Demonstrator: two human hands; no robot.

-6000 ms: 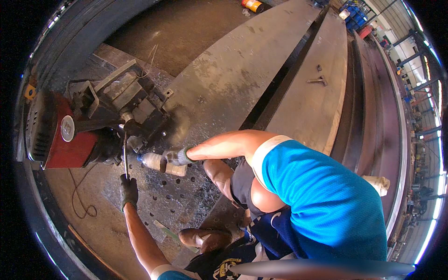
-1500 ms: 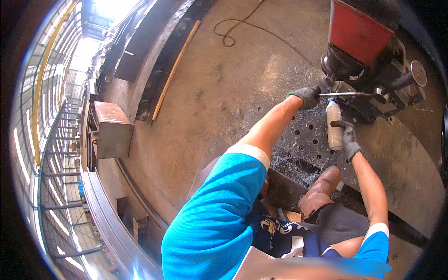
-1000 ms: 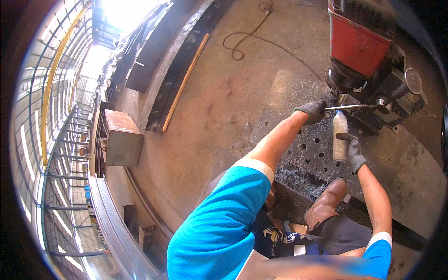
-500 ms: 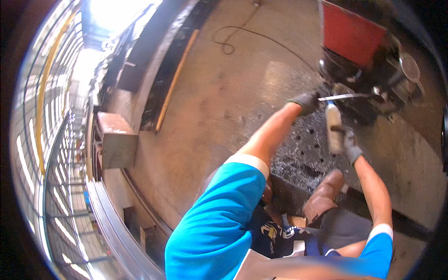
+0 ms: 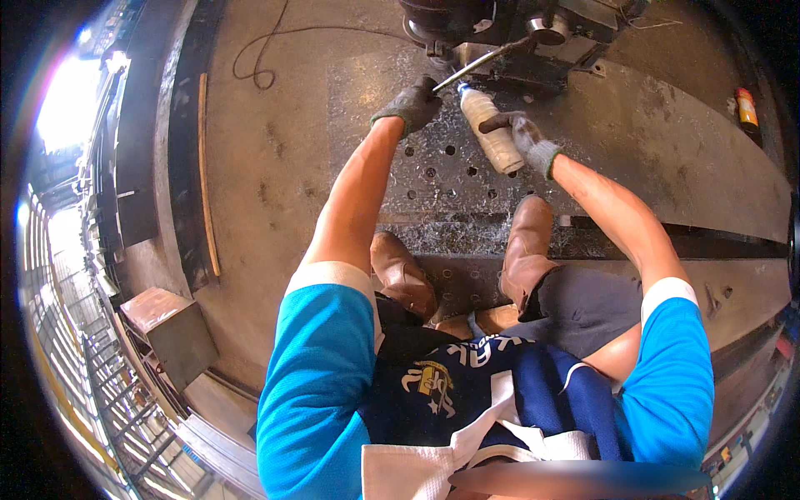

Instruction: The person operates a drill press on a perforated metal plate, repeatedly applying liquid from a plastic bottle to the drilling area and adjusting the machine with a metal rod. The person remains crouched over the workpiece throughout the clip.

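Observation:
My left hand [image 5: 410, 107], in a dark grey work glove, is closed around the end of a straight metal lever [image 5: 479, 65]. The lever slopes up and right to a round hub [image 5: 547, 30] on a dark machine [image 5: 450, 21]. In my gloved right hand [image 5: 527, 140] is a cloudy plastic squeeze bottle [image 5: 487, 129] with pale contents. Its blue tip points up and left, toward the base of the machine, just beneath the lever. The thumb and fingers wrap the bottle's right side.
Below the bottle lies a metal plate [image 5: 433, 185] with several round holes and scattered metal shavings. My brown boots [image 5: 527, 242] stand at its near edge. A cable [image 5: 333, 30] loops over the floor. An orange-and-yellow can [image 5: 747, 108] stands far right; a metal box [image 5: 171, 333] is at left.
The view has turned, bringing both boots and the can into sight. The bottle now leans with its tip to the left. Both hands keep their holds; the lever slopes more steeply in the picture.

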